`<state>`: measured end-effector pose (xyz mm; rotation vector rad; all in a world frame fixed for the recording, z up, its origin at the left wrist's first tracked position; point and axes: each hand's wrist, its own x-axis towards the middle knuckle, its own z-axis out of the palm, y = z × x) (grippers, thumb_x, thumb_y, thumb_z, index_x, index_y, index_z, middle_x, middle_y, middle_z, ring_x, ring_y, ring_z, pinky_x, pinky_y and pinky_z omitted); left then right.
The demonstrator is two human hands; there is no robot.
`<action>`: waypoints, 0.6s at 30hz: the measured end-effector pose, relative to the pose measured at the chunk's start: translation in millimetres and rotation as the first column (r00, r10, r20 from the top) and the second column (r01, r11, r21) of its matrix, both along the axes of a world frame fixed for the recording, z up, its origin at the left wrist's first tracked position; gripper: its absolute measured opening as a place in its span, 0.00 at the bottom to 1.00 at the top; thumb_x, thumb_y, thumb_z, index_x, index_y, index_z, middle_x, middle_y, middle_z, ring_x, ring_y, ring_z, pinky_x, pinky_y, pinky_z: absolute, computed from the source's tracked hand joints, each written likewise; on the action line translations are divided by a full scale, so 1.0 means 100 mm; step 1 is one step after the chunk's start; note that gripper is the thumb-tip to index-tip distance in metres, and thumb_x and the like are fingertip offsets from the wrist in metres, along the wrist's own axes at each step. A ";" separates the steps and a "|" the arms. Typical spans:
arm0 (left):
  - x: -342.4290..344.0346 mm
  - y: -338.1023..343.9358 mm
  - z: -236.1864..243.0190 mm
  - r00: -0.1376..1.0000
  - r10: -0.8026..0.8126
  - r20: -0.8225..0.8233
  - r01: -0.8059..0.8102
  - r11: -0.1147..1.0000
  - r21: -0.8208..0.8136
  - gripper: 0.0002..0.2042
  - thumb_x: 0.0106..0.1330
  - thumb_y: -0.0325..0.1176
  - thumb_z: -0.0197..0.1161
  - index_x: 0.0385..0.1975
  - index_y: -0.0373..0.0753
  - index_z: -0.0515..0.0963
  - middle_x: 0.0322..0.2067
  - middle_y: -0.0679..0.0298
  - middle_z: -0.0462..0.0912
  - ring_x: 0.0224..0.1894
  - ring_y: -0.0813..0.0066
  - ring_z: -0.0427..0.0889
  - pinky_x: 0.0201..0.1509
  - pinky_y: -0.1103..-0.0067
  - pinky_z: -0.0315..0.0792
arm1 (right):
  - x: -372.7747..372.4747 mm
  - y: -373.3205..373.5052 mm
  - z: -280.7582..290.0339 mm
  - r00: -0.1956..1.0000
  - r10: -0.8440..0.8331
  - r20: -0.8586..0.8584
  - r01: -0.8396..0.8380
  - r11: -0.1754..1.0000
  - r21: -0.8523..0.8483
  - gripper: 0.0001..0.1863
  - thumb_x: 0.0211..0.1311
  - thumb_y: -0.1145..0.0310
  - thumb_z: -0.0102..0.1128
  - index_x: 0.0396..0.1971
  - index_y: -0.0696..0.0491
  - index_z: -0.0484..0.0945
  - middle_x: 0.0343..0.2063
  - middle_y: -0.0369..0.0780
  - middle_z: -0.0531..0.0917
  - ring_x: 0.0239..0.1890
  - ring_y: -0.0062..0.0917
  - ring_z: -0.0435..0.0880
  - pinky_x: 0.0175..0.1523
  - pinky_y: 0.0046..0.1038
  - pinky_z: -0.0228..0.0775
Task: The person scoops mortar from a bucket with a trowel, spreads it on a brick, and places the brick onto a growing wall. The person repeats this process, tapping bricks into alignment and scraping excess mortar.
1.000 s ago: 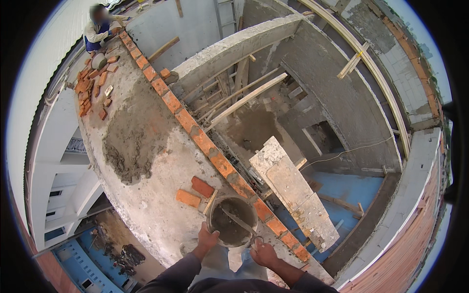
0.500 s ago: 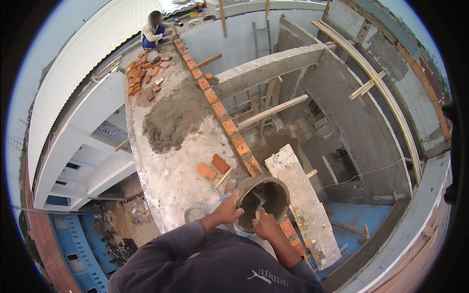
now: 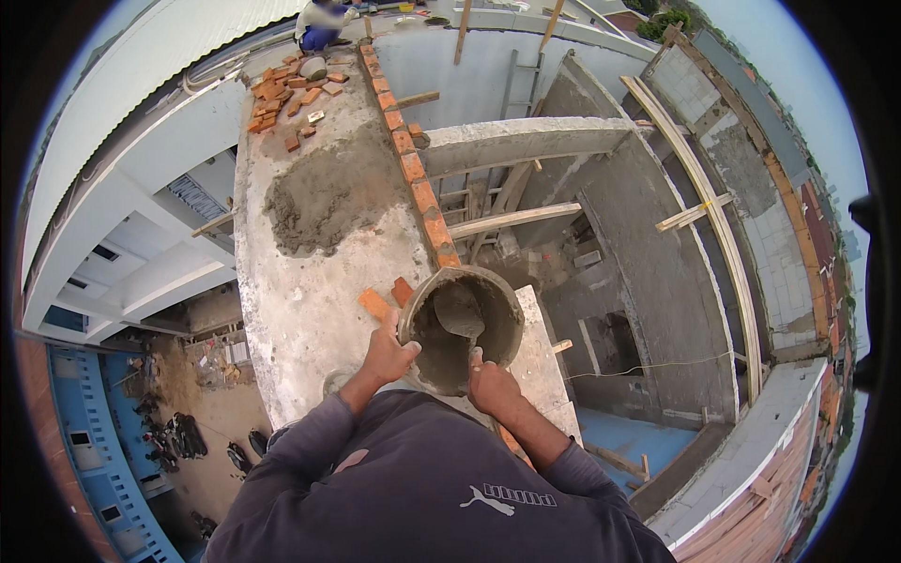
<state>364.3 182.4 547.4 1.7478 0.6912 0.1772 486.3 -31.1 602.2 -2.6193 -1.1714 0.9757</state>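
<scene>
My left hand (image 3: 387,357) grips the left rim of a round grey bucket (image 3: 512,330) coated with mortar. My right hand (image 3: 494,387) is closed round the handle of a trowel (image 3: 460,314), whose blade, smeared with wet mortar, is inside the bucket's mouth. The bucket covers the near part of a single row of orange bricks (image 3: 411,167) laid along the slab's edge; whether it rests on them I cannot tell. Two loose bricks lie left of the bucket: an orange one (image 3: 373,302) and a darker red one (image 3: 403,292).
A wet mortar patch (image 3: 324,202) spreads over the concrete slab (image 3: 291,310). Beyond it lie a brick heap (image 3: 269,94) and a crouching person (image 3: 321,30). Right of the bricks the slab drops into a deep room with timber props (image 3: 516,220). A yard with motorcycles (image 3: 186,436) is far below left.
The bucket and both hands have moved up and left in the picture, as the view shifted too. The trowel blade now shows broad and mortar-covered in the bucket.
</scene>
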 end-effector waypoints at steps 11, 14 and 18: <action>-0.07 1.18 -0.23 0.919 0.392 0.033 -0.385 0.914 -0.126 0.25 0.55 0.24 0.65 0.55 0.32 0.70 0.46 0.51 0.85 0.48 0.61 0.85 0.53 0.69 0.77 | 0.49 1.44 -0.12 0.954 0.289 -0.077 -0.296 0.949 -0.110 0.28 0.68 0.58 0.47 0.58 0.66 0.73 0.38 0.61 0.85 0.44 0.58 0.85 0.54 0.53 0.76; -0.31 1.38 -0.40 0.842 0.530 -0.102 -0.540 0.832 -0.130 0.24 0.56 0.24 0.65 0.54 0.33 0.70 0.47 0.48 0.83 0.49 0.60 0.85 0.55 0.69 0.77 | 0.66 1.54 -0.25 0.924 0.364 -0.118 -0.364 0.931 0.024 0.32 0.67 0.56 0.50 0.66 0.61 0.68 0.40 0.60 0.85 0.44 0.57 0.84 0.53 0.52 0.75; -0.76 1.58 -0.82 0.648 0.741 -0.175 -0.758 0.650 -0.051 0.24 0.57 0.24 0.66 0.54 0.32 0.68 0.48 0.44 0.82 0.50 0.56 0.84 0.57 0.67 0.76 | 0.84 1.51 -0.62 0.872 -0.107 -0.477 0.213 0.962 0.174 0.33 0.63 0.61 0.55 0.65 0.61 0.66 0.37 0.55 0.86 0.41 0.44 0.88 0.47 0.42 0.78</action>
